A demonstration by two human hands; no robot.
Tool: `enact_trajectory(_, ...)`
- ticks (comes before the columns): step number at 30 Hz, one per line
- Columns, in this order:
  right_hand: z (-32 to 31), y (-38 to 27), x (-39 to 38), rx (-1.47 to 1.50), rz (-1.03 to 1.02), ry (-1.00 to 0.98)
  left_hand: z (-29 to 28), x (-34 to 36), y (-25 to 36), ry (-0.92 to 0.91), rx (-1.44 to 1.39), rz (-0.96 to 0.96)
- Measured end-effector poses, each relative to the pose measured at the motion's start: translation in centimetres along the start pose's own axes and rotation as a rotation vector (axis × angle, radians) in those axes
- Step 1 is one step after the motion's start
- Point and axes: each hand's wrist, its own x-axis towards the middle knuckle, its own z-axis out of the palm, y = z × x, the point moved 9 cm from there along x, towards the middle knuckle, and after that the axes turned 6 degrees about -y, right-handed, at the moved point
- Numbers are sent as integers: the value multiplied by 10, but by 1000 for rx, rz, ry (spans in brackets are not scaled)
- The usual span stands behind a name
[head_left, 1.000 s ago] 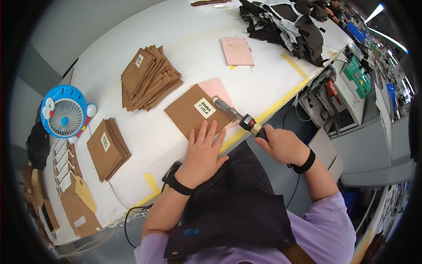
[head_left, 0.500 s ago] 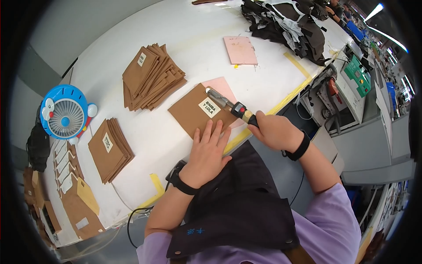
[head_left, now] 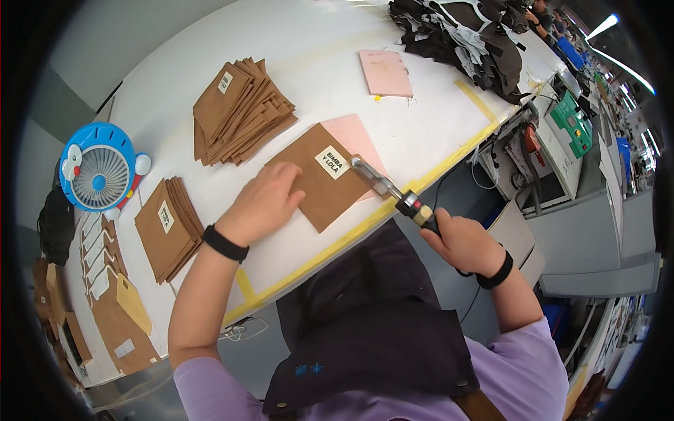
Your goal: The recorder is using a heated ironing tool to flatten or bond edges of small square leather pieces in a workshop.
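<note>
A brown flat panel (head_left: 326, 202) with a white printed label (head_left: 331, 163) lies on the table, partly over a pink sheet (head_left: 345, 130). At its left edge, my left hand (head_left: 261, 201) has bent fingers, with the thumb apart from them; some fingertips are hidden. My right hand (head_left: 463, 242) is wrapped around the black handle of a hand tool (head_left: 404, 200) with a silvery metal head and red switch. The tool's head is at the panel's right edge beside the label; I cannot tell whether they touch.
Stacked brown panels (head_left: 242, 112) lie farther back, with a smaller stack (head_left: 167, 228) left of my left hand. A blue fan (head_left: 100, 172) stands at the left. Another pink sheet (head_left: 386, 74) and a dark fabric heap (head_left: 467, 49) lie toward the back. Yellow tape (head_left: 309, 268) lines the table's front edge.
My left hand has gone from lying flat on the panel to its left edge, fingers now bent. The tool in my right hand has moved right and toward me, away from the label.
</note>
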Motion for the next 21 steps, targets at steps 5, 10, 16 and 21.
enact_trajectory(5,-11,-6,14,-41,-92,52,-7,27,-44,220,62,-118)
enact_trajectory(10,-38,-24,91,106,-28,-85,-6,48,-47,250,74,-190)
enact_trajectory(16,-31,-40,153,253,-108,-122,-9,60,-59,207,-113,-200)
enact_trajectory(21,-3,6,154,847,-131,-159,1,34,-46,202,-292,-141)
